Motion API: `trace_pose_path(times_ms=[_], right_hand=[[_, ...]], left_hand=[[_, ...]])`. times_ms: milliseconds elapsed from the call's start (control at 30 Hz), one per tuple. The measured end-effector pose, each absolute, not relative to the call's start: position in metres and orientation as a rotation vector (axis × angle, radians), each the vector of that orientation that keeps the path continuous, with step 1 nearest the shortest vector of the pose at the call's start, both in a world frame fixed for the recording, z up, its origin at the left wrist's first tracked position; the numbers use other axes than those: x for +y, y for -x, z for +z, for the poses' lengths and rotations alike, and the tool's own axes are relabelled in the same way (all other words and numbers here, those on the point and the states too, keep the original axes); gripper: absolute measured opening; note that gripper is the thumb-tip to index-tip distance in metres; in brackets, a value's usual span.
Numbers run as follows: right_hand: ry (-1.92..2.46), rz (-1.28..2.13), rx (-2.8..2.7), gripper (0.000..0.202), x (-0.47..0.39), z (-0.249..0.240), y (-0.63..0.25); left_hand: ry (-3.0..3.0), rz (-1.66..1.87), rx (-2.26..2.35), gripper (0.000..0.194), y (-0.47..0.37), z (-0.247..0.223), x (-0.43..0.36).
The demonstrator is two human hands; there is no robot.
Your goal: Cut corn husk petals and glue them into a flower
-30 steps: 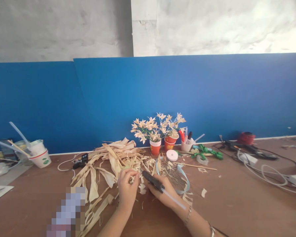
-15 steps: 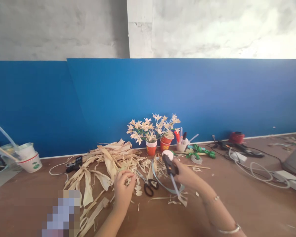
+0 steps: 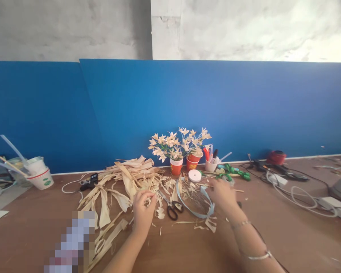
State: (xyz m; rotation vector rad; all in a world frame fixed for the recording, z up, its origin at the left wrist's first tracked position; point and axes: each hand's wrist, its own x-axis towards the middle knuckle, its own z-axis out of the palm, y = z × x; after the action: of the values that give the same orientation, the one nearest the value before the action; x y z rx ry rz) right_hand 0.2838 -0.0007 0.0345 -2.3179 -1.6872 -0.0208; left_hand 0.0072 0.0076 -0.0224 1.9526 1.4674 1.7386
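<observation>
My left hand (image 3: 143, 212) is held above the table beside the dried husk pieces. Its thumb and fingertips are pinched together, and whatever is between them is too small to make out. My right hand (image 3: 224, 195) reaches down past a light blue ribbon (image 3: 187, 208), near a thin wooden stick (image 3: 238, 190). Its fingers are blurred and partly hidden. A dark object (image 3: 239, 204), mostly covered by that hand, shows beside the wrist, and a dark cord runs along the forearm. Scissors with black handles (image 3: 172, 210) lie between the hands. Behind them sits a white roll (image 3: 194, 175).
Dried husks (image 3: 127, 178) are heaped left of centre. Pale husk flowers stand in red paper cups (image 3: 176, 167) by the blue partition (image 3: 125, 113). A cup of pens (image 3: 211, 165), green bundles (image 3: 230, 172), white cables (image 3: 298, 197) and a white cup (image 3: 42, 179) are further out.
My right hand has moved right and away from me; the glue gun it held is no longer visible in its grip. My left hand keeps its pinch. The view has shifted slightly.
</observation>
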Motion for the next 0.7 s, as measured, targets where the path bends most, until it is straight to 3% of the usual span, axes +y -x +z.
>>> trace_pose_path(times_ms=[100,167,533,700], right_hand=[[1.623,0.307,-2.179,0.022,-0.003,0.036,-0.221],[1.387,0.481,-2.356,0.022,-0.006,0.029,-0.186],[1.502,0.438,-2.43,0.023,-0.01,0.008,-0.145],[1.406,0.657,-2.312,0.024,-0.007,0.007,-0.152]], left_hand=[[-1.942,1.738,1.468,0.013,-0.007,-0.022,0.007],[-1.933,1.742,1.473,0.013,-0.007,-0.022,0.007],[-1.926,1.739,1.47,0.012,-0.008,-0.022,0.008],[-1.928,1.738,1.457,0.01,-0.007,-0.023,0.009]])
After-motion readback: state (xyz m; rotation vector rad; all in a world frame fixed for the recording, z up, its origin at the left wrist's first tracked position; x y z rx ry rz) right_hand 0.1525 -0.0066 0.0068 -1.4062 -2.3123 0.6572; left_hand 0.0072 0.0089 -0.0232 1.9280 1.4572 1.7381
